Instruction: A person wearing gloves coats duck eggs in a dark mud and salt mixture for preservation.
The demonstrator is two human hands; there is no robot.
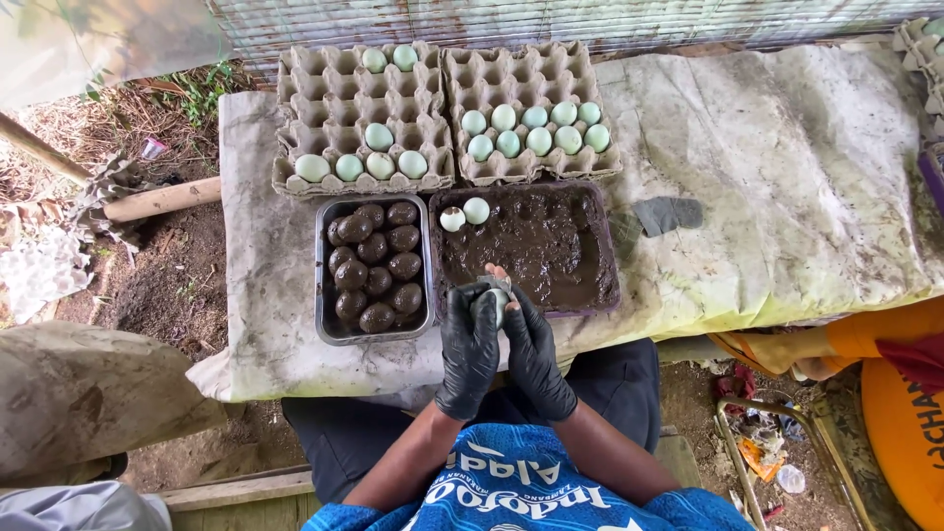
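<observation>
Both black-gloved hands, the left hand [468, 344] and right hand [532, 349], close together around one pale egg [490, 300] at the near edge of the mud tray [590, 295] on the worktop [787, 197], cupping it so mud coats it, beside a tin of coated eggs [374, 265].

Outdoor setting, even daylight. Corrugated metal wall [551, 18] runs along the top. Table covered by stained pale cloth [787, 177]. Bare dirt ground [167, 285] to the left, with a wooden pole [162, 200] lying on it. Wooden bench plank [236, 487] at the bottom
</observation>
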